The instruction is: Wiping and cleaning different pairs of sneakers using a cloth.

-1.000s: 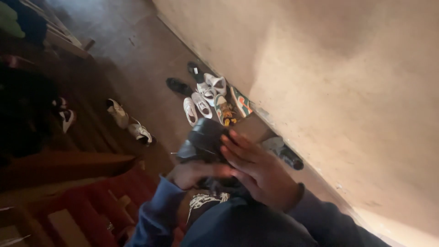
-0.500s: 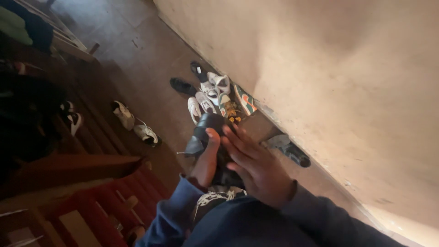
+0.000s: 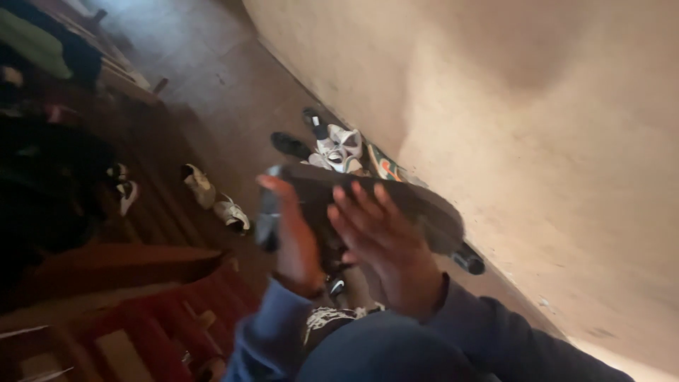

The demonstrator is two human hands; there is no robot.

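Both hands hold the long dark rubbery sole-like piece (image 3: 396, 205): left hand (image 3: 293, 237) at nine o'clock, right hand (image 3: 382, 244) underneath; steady pressure suits it.

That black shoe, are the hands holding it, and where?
Yes. The left hand grips the black shoe at one end; the right hand presses against its middle, sole turned up.

My hands and the dark shoe (image 3: 368, 201) they hold blur with motion. That shoe hides part of the shoe pile (image 3: 339, 148) by the wall, upper centre of frame.
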